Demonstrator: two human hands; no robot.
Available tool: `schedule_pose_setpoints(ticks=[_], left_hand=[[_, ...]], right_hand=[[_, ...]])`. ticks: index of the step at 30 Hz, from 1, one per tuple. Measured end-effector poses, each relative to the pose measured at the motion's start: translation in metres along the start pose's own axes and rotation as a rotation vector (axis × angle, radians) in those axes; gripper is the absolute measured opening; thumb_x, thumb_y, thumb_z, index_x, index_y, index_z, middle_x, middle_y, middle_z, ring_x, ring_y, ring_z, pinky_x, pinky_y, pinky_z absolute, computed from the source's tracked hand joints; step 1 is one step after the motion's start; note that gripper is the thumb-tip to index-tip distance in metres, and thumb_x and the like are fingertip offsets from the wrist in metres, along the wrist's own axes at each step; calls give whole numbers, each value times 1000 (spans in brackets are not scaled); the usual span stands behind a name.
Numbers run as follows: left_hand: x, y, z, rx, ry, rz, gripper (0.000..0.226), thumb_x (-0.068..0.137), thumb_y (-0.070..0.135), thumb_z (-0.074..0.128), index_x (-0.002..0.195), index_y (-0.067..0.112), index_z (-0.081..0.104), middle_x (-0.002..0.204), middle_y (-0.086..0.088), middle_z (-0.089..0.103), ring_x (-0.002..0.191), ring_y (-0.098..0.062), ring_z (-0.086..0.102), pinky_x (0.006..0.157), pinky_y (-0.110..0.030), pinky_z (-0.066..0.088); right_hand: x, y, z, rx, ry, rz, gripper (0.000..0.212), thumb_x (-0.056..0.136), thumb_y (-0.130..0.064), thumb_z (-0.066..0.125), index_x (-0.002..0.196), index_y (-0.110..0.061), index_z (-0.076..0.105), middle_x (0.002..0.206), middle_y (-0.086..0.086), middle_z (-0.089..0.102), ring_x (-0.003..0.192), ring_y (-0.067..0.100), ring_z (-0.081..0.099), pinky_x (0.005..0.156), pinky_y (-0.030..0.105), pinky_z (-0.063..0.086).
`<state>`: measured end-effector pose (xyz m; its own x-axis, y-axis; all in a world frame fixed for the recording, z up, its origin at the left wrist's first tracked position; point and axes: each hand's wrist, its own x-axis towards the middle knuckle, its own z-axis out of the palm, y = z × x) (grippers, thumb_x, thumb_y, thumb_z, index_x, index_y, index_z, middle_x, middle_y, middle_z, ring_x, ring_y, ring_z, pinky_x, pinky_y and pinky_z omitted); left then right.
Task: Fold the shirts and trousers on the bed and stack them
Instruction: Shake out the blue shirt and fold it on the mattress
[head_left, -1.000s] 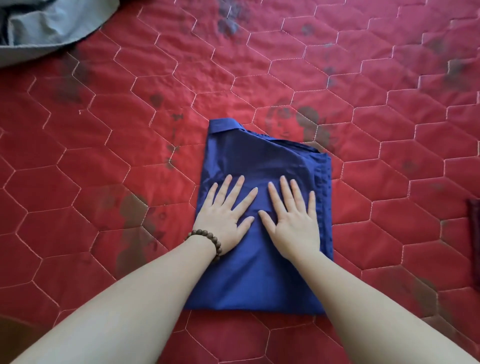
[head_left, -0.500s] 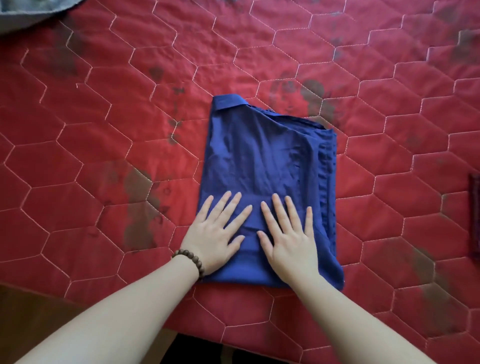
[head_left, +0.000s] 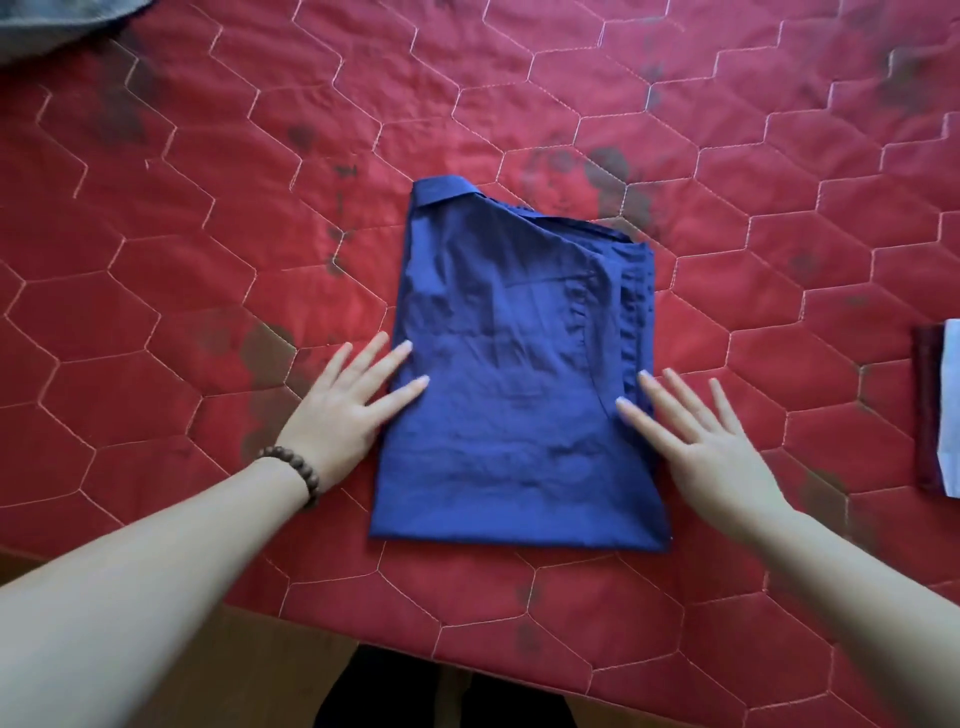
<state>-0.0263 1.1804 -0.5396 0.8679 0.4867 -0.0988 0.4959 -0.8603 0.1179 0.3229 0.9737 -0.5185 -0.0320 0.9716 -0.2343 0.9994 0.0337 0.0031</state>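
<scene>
Two flat hands lie at the sides of a folded blue shirt (head_left: 514, 374), which rests on the red quilted bed cover (head_left: 208, 208) near its near edge. The left hand (head_left: 343, 410), with a bead bracelet (head_left: 296, 470) on the wrist, has wide, straight fingers touching the shirt's left edge. The right hand (head_left: 706, 447) has spread fingers on the right edge. Folded clothes (head_left: 937, 415) lie at the far right, and grey fabric (head_left: 47, 26) at the far left corner.
</scene>
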Motion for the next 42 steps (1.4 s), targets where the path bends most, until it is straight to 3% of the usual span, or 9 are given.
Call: schedule_pose_setpoints(ticks=[4,7,11,15,21,25,32,36,42], left_hand=[[3,14,-5,-6,-64,267,67,71,-6,51,134,16,57,146,-13,44,135,-40,38,107,-58,31],[2,15,-12,-305,-126,196,63,71,-12,61,129,14,61,142,-2,48,139,-23,34,117,-43,21],[39,3,-34,-1108,-97,-317,19,72,7,52,75,5,71,73,14,61,76,4,52,74,-26,45],[77,-6,-27,-1443,-24,-817,11,89,13,63,81,14,69,90,-7,68,87,-17,60,90,-41,50],[72,4,-16,-1168,97,-714,9,96,16,57,94,18,65,90,9,69,82,-6,61,71,-16,49],[52,18,-18,-1049,209,-622,14,98,24,53,105,20,65,98,13,70,92,-2,63,82,-22,48],[49,25,-24,-896,413,-578,19,96,42,44,97,29,58,66,-1,63,61,-20,54,57,-26,39],[73,24,-12,-853,358,-719,20,98,25,51,100,11,65,76,-5,66,75,-32,60,61,-28,32],[91,23,-18,-765,363,-807,32,99,36,46,95,9,62,80,-16,67,76,-40,57,63,-40,42]], right_hand=[[12,-12,-11,-50,-121,-320,90,63,10,42,145,-28,41,154,2,31,142,31,26,114,57,21],[15,-11,-22,333,-229,-259,84,66,13,39,140,-26,49,150,-8,35,145,14,18,121,35,4],[45,-7,-47,1242,-177,273,35,71,9,49,88,-16,68,76,-11,66,79,-8,55,68,12,43],[80,-7,-29,1325,-22,801,10,91,-16,65,82,-14,61,74,-10,64,64,4,56,56,19,40],[73,-18,-17,1331,180,791,1,89,-20,67,89,-19,68,79,-16,69,68,-5,60,57,8,43],[56,-29,-19,1373,240,738,8,94,-15,59,91,-20,65,86,-13,71,79,-5,62,70,12,47],[54,-45,-10,1083,423,748,25,97,-19,54,120,-21,60,86,-12,67,74,-1,56,62,2,37],[68,-51,-6,1075,420,849,6,97,-21,53,93,-18,57,70,-4,62,69,29,53,56,22,34],[79,-55,-3,1018,487,989,15,97,-30,52,89,-17,55,68,-1,60,66,29,50,61,32,29]])
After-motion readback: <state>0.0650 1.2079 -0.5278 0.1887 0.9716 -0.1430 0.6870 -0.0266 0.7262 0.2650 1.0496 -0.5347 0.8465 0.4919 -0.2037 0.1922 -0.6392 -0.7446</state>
